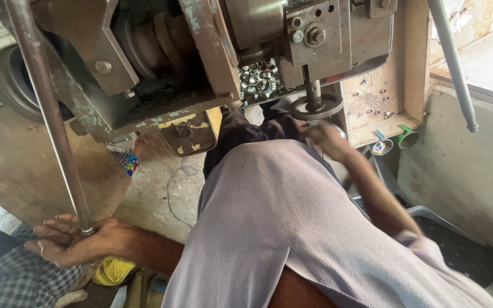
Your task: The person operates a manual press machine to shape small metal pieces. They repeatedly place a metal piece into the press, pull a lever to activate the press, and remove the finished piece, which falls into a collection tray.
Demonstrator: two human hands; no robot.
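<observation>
The left hand (64,239) is wrapped around the lower end of a long steel lever rod (47,108) that slants down from the top left of the grey press machine (161,68). The right hand (326,137), blurred, reaches up beneath the round die plate (316,106) under the machine's ram; whether it grips anything cannot be told. A heap of small shiny metal rings (259,80) lies in the machine's tray just left of the ram.

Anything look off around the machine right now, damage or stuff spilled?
Nothing spilled that I can see. The machine body has flaking paint, and small metal rings sit heaped in its recess. Left hand grips the long lever; right hand is motion-blurred.
</observation>
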